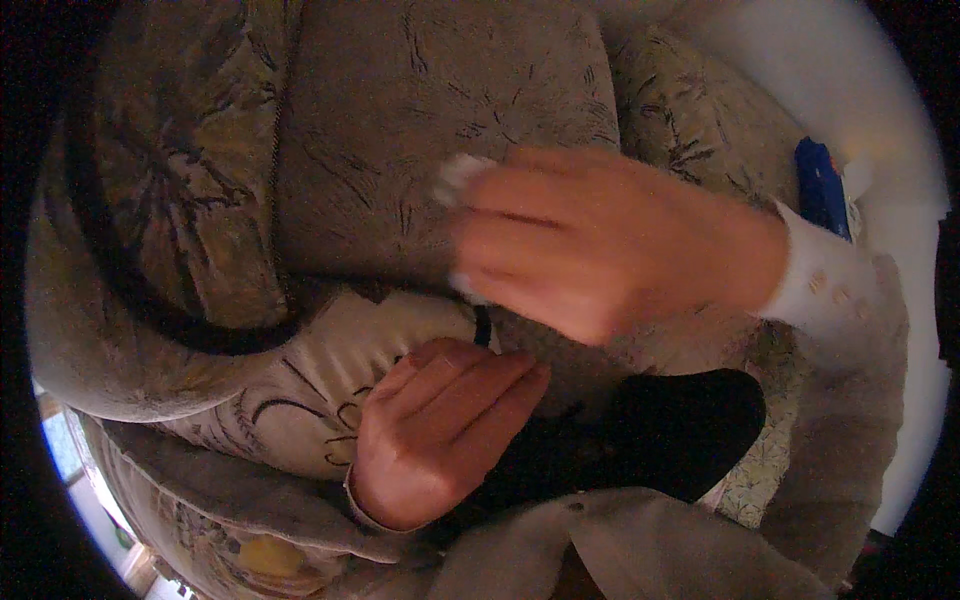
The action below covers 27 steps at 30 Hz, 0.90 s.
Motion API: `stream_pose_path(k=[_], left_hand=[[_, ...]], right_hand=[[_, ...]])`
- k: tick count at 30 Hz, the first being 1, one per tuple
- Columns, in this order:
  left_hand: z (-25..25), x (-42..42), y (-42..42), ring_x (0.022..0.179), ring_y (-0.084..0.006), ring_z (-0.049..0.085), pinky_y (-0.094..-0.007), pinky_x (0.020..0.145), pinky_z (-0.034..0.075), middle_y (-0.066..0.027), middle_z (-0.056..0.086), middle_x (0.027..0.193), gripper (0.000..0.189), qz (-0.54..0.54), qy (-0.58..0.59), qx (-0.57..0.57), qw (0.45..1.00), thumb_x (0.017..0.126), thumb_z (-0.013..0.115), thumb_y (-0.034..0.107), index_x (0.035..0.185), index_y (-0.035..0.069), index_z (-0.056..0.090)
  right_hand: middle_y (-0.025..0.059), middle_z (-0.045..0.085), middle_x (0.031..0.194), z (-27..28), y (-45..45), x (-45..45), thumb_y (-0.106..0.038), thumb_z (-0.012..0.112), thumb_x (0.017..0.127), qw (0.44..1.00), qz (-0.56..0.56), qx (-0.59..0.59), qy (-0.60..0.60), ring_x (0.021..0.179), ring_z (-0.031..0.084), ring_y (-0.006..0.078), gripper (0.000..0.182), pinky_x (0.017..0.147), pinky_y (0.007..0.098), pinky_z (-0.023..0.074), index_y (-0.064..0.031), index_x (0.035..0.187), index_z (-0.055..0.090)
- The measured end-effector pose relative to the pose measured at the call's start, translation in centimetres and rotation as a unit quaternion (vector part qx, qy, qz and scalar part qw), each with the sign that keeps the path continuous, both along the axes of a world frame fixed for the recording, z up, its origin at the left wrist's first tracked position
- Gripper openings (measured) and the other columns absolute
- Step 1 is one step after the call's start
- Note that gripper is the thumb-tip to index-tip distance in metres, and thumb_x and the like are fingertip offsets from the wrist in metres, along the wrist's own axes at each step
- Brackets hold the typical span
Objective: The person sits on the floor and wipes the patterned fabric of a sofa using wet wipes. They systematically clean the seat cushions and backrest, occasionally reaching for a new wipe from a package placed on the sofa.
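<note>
My left hand [446, 431] is low in the middle, back upward, with its fingers together and bent. It lies over a beige cloth bag [300, 397] printed with black line drawings. What is under its fingers is hidden. A short piece of black strap [484, 328] shows just above its knuckles. My right hand [577, 240], in a white buttoned cuff [817, 281], hangs above and to the right, blurred by motion, fingers pointing left. White patches show at its fingertips; I cannot tell whether they are nails or something held.
A patterned brown sofa [450, 82] fills the background. A thick black strap [112, 262] loops down the left side. A dark rounded shape [690, 420], too dark to identify, lies below my right hand. At the right stands a blue package [821, 184] beside a pale wall [847, 67].
</note>
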State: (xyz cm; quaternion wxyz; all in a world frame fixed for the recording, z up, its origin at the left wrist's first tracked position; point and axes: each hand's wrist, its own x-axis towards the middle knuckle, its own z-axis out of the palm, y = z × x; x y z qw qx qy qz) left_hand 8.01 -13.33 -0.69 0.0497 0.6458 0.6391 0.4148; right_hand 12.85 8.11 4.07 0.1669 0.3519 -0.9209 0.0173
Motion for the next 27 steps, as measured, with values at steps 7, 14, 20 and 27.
stream_pose_path(k=[7,14,20,27], left_hand=[[-0.9,-0.8,-1.2,0.082,-0.0223,0.062,-0.0340,0.072,0.052,-0.0091,0.065,0.096,0.035,-0.019,0.000,0.013,1.000,0.061,0.063,0.010,0.095,0.000,0.069],[-0.6,-1.4,-1.4,0.083,-0.0230,0.062,-0.0343,0.073,0.052,-0.0104,0.065,0.099,0.035,-0.042,0.002,0.018,0.999,0.063,0.063,0.009,0.097,0.000,0.069],[-0.7,-0.3,-1.8,0.085,-0.0248,0.062,-0.0347,0.073,0.052,-0.0116,0.066,0.100,0.035,-0.019,-0.016,0.001,1.000,0.065,0.062,0.008,0.098,0.000,0.068],[0.3,0.2,-0.1,0.084,-0.0254,0.063,-0.0350,0.073,0.052,-0.0102,0.067,0.099,0.033,-0.013,0.005,-0.023,1.000,0.067,0.061,0.006,0.099,0.002,0.069]], right_hand=[[0.0187,0.062,0.086,-2.0,-1.8,-8.1,-0.014,0.057,0.075,0.987,0.045,-0.149,0.032,0.086,0.062,0.0364,0.014,0.074,0.0431,0.0532,-0.0021,0.075,0.064],[0.0141,0.063,0.097,-0.8,0.1,-11.7,-0.008,0.059,0.073,0.972,-0.190,-0.136,-0.015,0.090,0.061,0.0348,0.018,0.077,0.0410,0.0517,-0.0039,0.089,0.065],[0.0186,0.064,0.090,-2.9,-3.7,-8.2,-0.004,0.059,0.073,0.961,-0.055,-0.270,-0.010,0.085,0.062,0.0371,0.017,0.074,0.0416,0.0529,-0.0022,0.088,0.066],[0.0182,0.063,0.090,0.9,3.8,-13.8,-0.005,0.062,0.071,0.945,-0.300,-0.132,-0.001,0.093,0.061,0.0366,0.015,0.079,0.0420,0.0529,-0.0031,0.085,0.067]])
